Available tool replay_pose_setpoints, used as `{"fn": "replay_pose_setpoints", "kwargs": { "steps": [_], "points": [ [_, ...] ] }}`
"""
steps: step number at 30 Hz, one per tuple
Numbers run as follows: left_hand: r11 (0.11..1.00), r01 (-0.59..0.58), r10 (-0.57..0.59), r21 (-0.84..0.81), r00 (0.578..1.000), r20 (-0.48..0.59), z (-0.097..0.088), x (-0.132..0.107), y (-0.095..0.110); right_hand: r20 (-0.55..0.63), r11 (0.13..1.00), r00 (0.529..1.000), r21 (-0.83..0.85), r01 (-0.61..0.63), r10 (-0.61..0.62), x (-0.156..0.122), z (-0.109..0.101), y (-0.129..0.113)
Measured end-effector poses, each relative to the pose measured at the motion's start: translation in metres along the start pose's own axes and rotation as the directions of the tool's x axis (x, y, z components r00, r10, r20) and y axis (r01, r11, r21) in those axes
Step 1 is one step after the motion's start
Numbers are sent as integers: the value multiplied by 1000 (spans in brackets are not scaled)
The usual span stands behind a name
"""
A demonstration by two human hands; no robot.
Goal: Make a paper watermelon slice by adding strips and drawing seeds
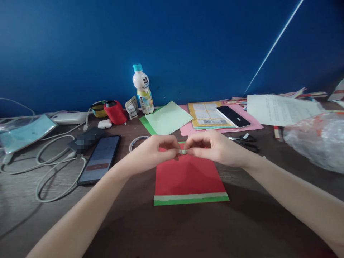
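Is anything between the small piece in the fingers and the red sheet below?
Nothing visible. The left hand and right hand pinch the small piece above the far edge of the red sheet, whose visible face is bare. The tape ring and scissors lie off it, either side. Under the hands is hidden.

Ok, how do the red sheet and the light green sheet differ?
The red sheet lies square to the person, with pale and green strips along its near edge; the light green sheet lies turned cornerwise and is plain. Both lie flat on the table.

Dim, blue-tinted; edges warped, soft.
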State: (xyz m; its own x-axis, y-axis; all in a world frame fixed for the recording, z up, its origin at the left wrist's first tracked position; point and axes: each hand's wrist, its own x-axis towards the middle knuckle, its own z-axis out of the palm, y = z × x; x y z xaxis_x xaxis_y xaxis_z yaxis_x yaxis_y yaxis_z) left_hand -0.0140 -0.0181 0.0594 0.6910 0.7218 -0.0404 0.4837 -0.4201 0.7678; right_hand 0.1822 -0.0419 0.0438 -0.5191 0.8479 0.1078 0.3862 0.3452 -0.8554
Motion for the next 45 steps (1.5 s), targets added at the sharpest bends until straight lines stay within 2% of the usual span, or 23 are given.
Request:
{"fn": "replay_pose_setpoints", "kwargs": {
  "steps": [4, 6, 8, 10, 13, 16, 19, 24, 28, 30, 32, 34, 36, 38, 40, 43, 45],
  "points": [
    [999, 39, -38, 37, 998, -48, -7, 5, -13, -45, 999, 998, -7, -44, 44, 3, -1, 6],
    [989, 87, -72, 123, 991, -116, -12, 9, -27, -76, 998, 995, -13, -64, 63, 5, -2, 9],
    [947, 184, -118, 262, 961, -250, -18, 13, -43, -109, 997, 991, -21, -74, 72, 6, -4, 10],
    [866, 304, -151, 398, 917, -370, -24, 16, -57, -138, 996, 988, -36, -80, 74, 7, -5, 12],
    [683, 451, -155, 575, 858, -489, -30, 16, -72, -166, 995, 983, -59, -87, 76, 8, -6, 13],
    [538, 502, -141, 677, 846, -515, -34, 13, -80, -186, 993, 979, -65, -94, 80, 8, -6, 13],
    [476, 509, -118, 717, 845, -521, -36, 12, -86, -210, 993, 975, -73, -93, 76, 9, -7, 12],
    [531, 596, -161, 603, 769, -619, -38, 11, -94, -223, 993, 972, -79, -88, 68, 8, -7, 9],
    [602, 568, -123, 561, 760, -638, -41, 10, -96, -222, 993, 972, -74, -94, 76, 8, -7, 10],
    [627, 568, -146, 534, 759, -635, -43, 9, -97, -217, 993, 973, -75, -93, 75, 8, -7, 10],
    [654, 561, -195, 508, 774, -603, -45, 9, -98, -214, 993, 974, -78, -94, 75, 9, -8, 10],
    [686, 523, -225, 506, 814, -536, -46, 11, -100, -214, 992, 974, -79, -95, 76, 8, -8, 10],
    [719, 448, -184, 532, 860, -476, -46, 13, -102, -211, 993, 975, -77, -93, 75, 8, -8, 10],
    [740, 373, -106, 560, 887, -450, -44, 16, -104, -204, 993, 976, -75, -88, 72, 8, -7, 11],
    [758, 326, -58, 565, 896, -440, -43, 17, -106, -199, 993, 978, -75, -86, 69, 8, -7, 12],
    [784, 294, -47, 547, 906, -420, -43, 17, -109, -196, 994, 978, -75, -83, 67, 8, -7, 13],
    [809, 278, -31, 519, 900, -434, -42, 17, -105, -202, 994, 977, -79, -79, 61, 9, -6, 13]
  ]
}}
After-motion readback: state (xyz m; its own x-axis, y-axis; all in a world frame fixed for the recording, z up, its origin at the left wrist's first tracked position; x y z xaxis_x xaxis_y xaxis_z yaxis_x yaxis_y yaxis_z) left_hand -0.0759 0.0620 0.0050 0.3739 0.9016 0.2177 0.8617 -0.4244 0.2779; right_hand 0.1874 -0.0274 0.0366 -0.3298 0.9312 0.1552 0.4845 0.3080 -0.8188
